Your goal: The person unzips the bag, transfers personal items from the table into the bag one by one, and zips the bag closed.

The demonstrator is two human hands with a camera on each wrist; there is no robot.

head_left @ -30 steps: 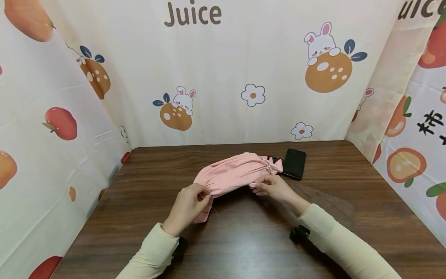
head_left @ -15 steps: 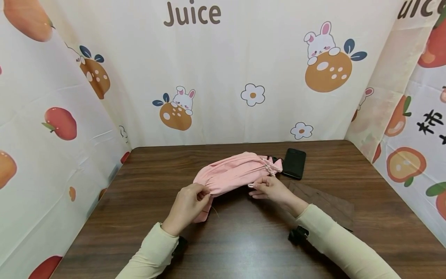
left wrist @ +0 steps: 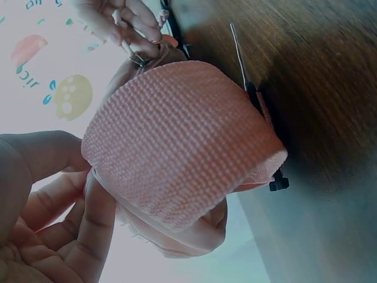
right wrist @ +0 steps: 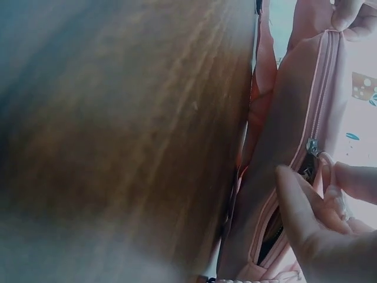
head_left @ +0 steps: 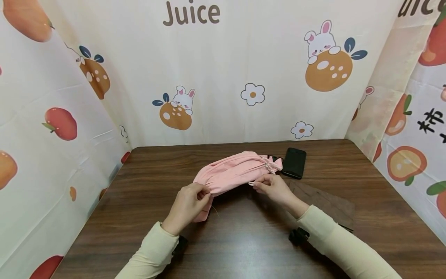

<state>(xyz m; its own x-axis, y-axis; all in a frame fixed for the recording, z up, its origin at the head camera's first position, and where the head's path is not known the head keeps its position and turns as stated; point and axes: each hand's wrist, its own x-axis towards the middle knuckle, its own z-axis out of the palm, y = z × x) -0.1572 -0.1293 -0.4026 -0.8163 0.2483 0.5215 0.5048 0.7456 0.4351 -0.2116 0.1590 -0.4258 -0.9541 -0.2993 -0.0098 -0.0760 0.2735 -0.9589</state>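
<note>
A pink waist bag (head_left: 233, 172) lies across the table toward its back edge. My left hand (head_left: 186, 207) pinches the bag's near left end between thumb and fingers. In the right wrist view, a zipper (right wrist: 321, 97) runs along the bag, with its metal slider (right wrist: 312, 146) partway down. The zipper stands parted on the side nearer my right hand (right wrist: 327, 218), showing a dark inside. My right thumb and fingers pinch the pink cord pull (right wrist: 326, 168) hanging from the slider. A wide woven pink strap (left wrist: 182, 141) curves off the bag's end in the left wrist view.
A black phone-like slab (head_left: 294, 162) lies just right of the bag. Nearer, partly behind the right forearm, is a flat brown sheet (head_left: 324, 203) on the wooden table (head_left: 237, 240). Printed curtains (head_left: 223, 69) enclose the back and sides.
The right hand's lower fingers spread slightly, then draw back in by the cord pull. The left hand and the bag stay nearly still.
</note>
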